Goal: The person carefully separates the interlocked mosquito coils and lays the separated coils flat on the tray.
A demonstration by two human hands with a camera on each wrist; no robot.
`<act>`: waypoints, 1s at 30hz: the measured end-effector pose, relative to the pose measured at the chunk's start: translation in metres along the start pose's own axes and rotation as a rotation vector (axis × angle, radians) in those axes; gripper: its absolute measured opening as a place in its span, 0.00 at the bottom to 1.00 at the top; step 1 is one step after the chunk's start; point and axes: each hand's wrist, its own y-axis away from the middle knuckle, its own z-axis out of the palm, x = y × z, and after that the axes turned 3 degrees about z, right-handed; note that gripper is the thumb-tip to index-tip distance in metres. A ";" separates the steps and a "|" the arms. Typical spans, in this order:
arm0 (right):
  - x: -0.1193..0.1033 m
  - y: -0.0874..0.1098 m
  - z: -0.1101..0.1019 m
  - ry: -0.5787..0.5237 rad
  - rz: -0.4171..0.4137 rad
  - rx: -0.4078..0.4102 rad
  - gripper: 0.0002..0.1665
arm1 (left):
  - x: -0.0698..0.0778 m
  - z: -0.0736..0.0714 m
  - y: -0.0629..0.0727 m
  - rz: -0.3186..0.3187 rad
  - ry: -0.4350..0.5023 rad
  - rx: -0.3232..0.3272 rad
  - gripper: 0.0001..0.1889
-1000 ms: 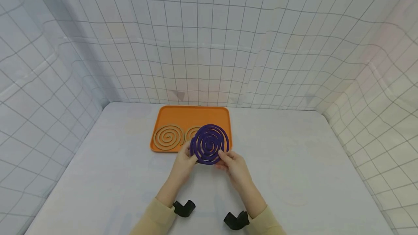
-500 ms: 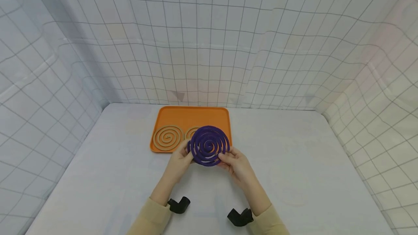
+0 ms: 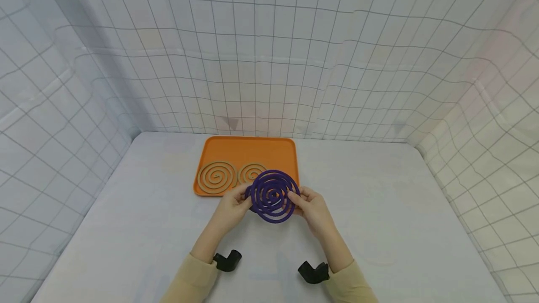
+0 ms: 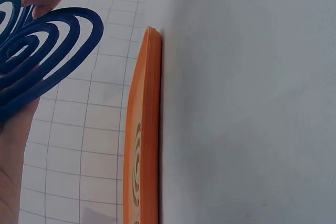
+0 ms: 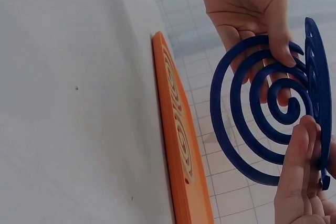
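Two dark blue-purple mosquito coils are held up above the table, one in each hand, their spirals overlapping in the head view. My left hand [image 3: 232,208] pinches the left coil [image 5: 214,103] at its edge, thumb on its face. The right coil [image 5: 323,87], tilted away and seen nearly edge-on in the right wrist view, is gripped at its side by my right hand [image 3: 313,208]. Near the spirals' middle in that view, the right fingers [image 5: 296,161] lie between the two coils. A gap opens between the discs on one side.
An orange tray [image 3: 252,146] lies behind the hands near the back of the white table [image 3: 358,200]. Two tan coils lie flat in it, a left one [image 3: 217,176] and a partly covered right one [image 3: 252,175]. Grid-patterned curtains [image 3: 269,60] enclose the table's back and sides.
The two coils, earlier stacked almost as one disc, now stand apart at an angle. My right hand has shifted right with its coil, which sits lower; more of the second tan coil shows.
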 end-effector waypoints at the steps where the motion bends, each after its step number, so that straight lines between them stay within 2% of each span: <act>1: 0.000 0.000 0.000 -0.001 -0.006 -0.005 0.08 | 0.001 0.000 0.000 -0.003 -0.022 0.009 0.12; 4: 0.000 0.001 0.000 -0.003 -0.021 -0.035 0.09 | 0.001 -0.001 0.000 -0.010 -0.083 0.033 0.10; 6: 0.000 0.002 0.000 -0.007 -0.029 -0.054 0.09 | 0.001 -0.001 0.000 -0.016 -0.092 0.038 0.10; 13: 0.000 -0.001 -0.002 0.010 -0.037 -0.051 0.06 | -0.002 -0.003 0.000 -0.014 0.013 0.009 0.13; 19: -0.001 -0.003 -0.004 0.034 -0.016 -0.012 0.11 | -0.004 -0.006 -0.002 -0.029 0.007 0.030 0.13; 23: -0.001 -0.006 -0.006 0.030 -0.017 0.023 0.14 | -0.005 -0.007 -0.003 -0.124 0.007 0.083 0.16; 26: -0.001 -0.009 -0.009 0.015 -0.026 0.049 0.14 | -0.006 -0.008 -0.005 -0.203 0.031 0.163 0.19; 30: -0.001 -0.011 -0.013 0.019 -0.032 0.083 0.11 | -0.009 -0.012 -0.009 -0.236 0.070 0.256 0.20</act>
